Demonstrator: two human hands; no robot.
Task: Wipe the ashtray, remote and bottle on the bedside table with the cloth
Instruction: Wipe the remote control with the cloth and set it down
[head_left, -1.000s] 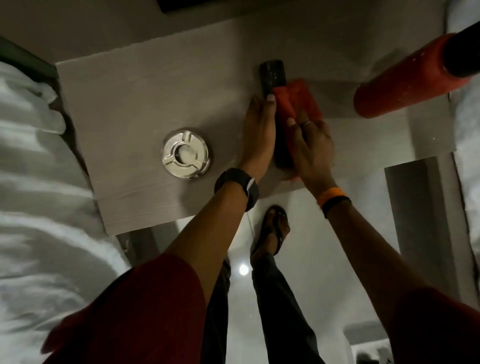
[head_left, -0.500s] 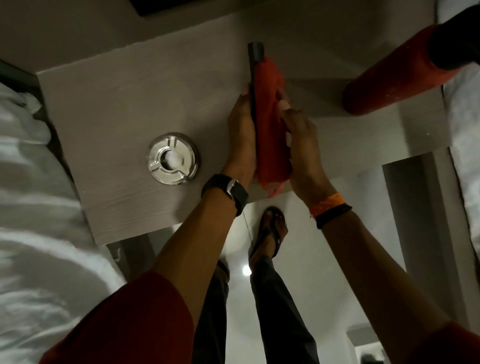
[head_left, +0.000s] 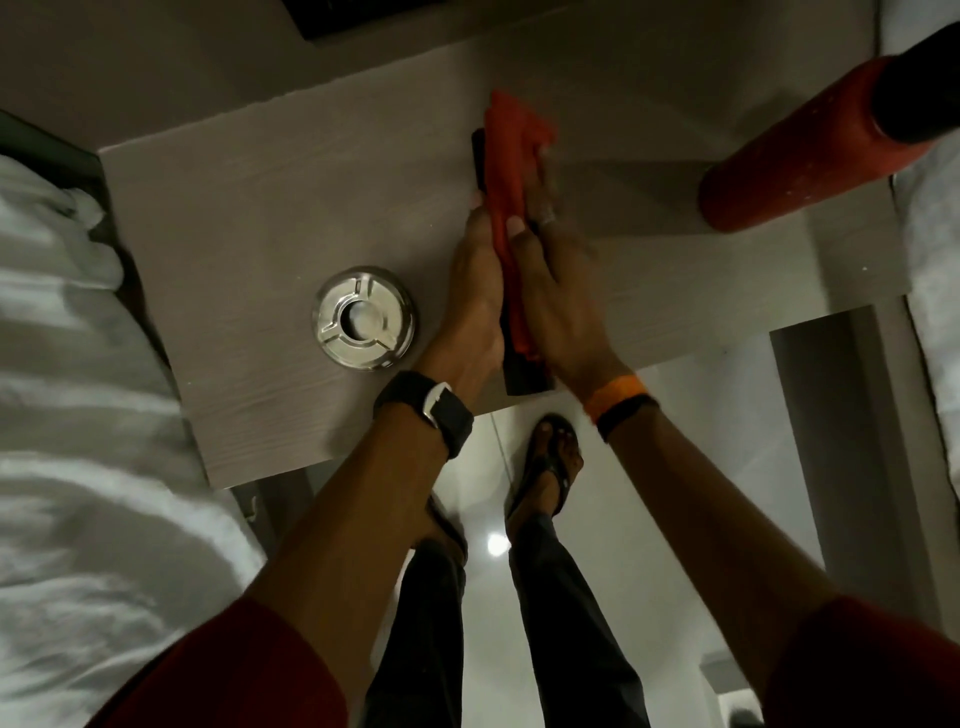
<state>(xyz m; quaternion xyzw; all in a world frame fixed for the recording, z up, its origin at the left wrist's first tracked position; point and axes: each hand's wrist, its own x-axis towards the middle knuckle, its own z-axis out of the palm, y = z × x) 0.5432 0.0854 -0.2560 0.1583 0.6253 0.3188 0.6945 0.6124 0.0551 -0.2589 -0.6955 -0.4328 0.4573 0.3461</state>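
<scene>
A black remote (head_left: 523, 375) stands on its edge on the bedside table (head_left: 260, 218), mostly hidden between my hands. My left hand (head_left: 475, 291) grips its left side. My right hand (head_left: 558, 291) presses a red cloth (head_left: 514, 156) against its right side and top; the cloth covers the remote's far end. A round silver ashtray (head_left: 363, 318) sits on the table just left of my left wrist. At the far right of the table stands a red bottle (head_left: 795, 150) with a black cap, untouched.
White bedding (head_left: 67, 415) lies along the left side of the table. The table's front edge runs just under my wrists, with my legs and sandalled feet (head_left: 550, 462) on the glossy floor below. A pale wall panel (head_left: 841, 415) stands at the right.
The remote was tipped from flat onto its edge, and the cloth has slid along it toward the far end, leaving the near end bare. The ashtray and bottle stayed put.
</scene>
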